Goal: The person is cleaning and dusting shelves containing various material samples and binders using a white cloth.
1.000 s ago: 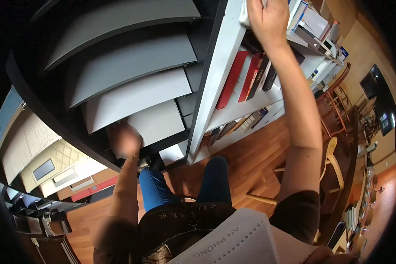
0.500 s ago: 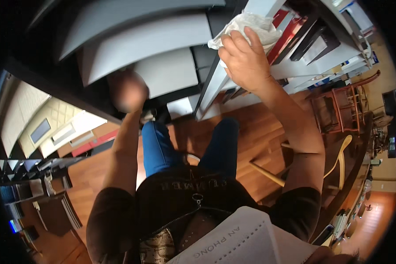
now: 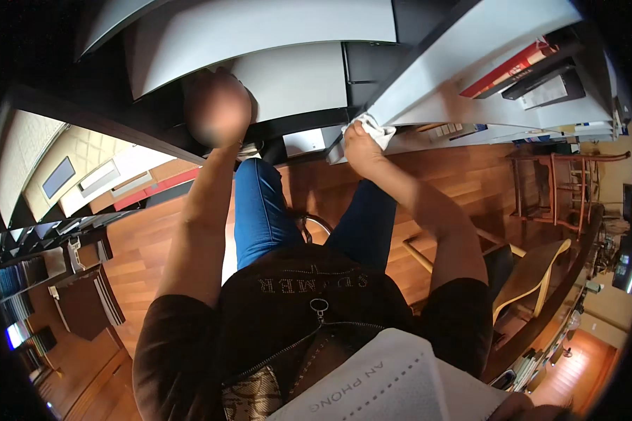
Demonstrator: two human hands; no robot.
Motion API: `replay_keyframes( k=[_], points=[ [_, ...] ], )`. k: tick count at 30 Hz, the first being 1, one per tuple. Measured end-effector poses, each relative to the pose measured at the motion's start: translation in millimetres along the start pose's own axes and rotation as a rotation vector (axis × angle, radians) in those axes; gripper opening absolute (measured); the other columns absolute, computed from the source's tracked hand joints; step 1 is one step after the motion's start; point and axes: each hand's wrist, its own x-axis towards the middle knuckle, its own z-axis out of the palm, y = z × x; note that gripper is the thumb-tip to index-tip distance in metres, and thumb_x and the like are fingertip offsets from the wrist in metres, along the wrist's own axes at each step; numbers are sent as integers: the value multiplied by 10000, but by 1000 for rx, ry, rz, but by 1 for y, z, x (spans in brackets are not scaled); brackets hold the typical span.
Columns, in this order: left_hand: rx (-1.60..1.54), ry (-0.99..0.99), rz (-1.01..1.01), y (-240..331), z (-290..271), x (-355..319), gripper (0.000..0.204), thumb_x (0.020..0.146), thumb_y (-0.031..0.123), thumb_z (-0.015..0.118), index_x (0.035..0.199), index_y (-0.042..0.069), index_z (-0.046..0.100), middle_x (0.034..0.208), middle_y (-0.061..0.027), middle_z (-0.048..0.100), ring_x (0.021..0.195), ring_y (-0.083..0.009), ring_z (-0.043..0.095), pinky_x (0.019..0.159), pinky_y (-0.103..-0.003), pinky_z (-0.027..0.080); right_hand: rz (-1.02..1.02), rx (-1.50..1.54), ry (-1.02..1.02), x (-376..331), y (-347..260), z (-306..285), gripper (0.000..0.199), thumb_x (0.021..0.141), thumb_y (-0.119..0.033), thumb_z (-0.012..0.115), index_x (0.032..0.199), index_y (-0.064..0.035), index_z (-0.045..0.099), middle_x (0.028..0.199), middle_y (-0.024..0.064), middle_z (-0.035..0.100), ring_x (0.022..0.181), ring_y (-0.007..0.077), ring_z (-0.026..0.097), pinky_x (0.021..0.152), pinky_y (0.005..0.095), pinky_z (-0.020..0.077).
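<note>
A crumpled white cloth (image 3: 380, 132) is bunched under my right hand (image 3: 363, 149), whose fingers are closed over it. That hand presses the cloth against the front edge of a white upright panel (image 3: 428, 74) of the shelf unit. My left hand (image 3: 225, 112) is at the dark left side of the white shelf boards (image 3: 295, 77), near their front edge. A blur covers it, so its fingers and anything in them cannot be made out.
Red and black books or boxes (image 3: 512, 68) lean in the right compartment. Behind me to the right stand a wooden chair (image 3: 534, 281) and a reddish wooden chair (image 3: 551, 186). Patterned sample panels (image 3: 84, 168) line the left side. My knees face the shelves above a wooden floor (image 3: 154, 245).
My right hand has moved with the cloth down the upright panel, nearer to me and a little left. My left hand has shifted slightly up and right. The whole view has turned a little.
</note>
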Motion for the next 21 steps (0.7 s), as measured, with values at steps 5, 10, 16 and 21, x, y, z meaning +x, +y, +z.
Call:
replay_keyframes(
  k=[5, 10, 16, 21],
  points=[
    [77, -7, 0, 4, -2, 2, 548, 906, 402, 419, 1357, 91, 411, 1472, -202, 288, 1315, -488, 262, 997, -721, 176, -43, 2, -33, 28, -51, 54, 250, 788, -190, 576, 966, -148, 747, 1058, 56, 666, 1065, 266, 514, 1015, 476, 247],
    [149, -96, -34, 12, -2, 2, 577, 922, 430, 395, 1387, 89, 370, 1486, -215, 264, 1337, -484, 231, 1027, -704, 157, -73, 137, -149, 48, -85, 95, 202, 775, -257, 610, 905, -178, 744, 975, 56, 652, 1012, 261, 538, 959, 453, 318],
    [102, -40, -32, 1, -4, -2, 519, 907, 401, 435, 1330, 100, 430, 1459, -189, 313, 1320, -465, 272, 1003, -705, 190, 261, 1220, 377, 34, -106, 48, 187, 763, -194, 601, 916, -202, 707, 930, 77, 656, 842, 256, 630, 779, 419, 486],
    [63, -25, -23, 5, -2, 2, 533, 899, 408, 446, 1339, 109, 424, 1462, -179, 315, 1335, -454, 265, 1004, -708, 183, 703, 1234, 709, -24, -39, -56, 456, 666, 16, 566, 1104, -89, 635, 1210, 103, 558, 1064, 343, 531, 885, 414, 443]
  ],
)
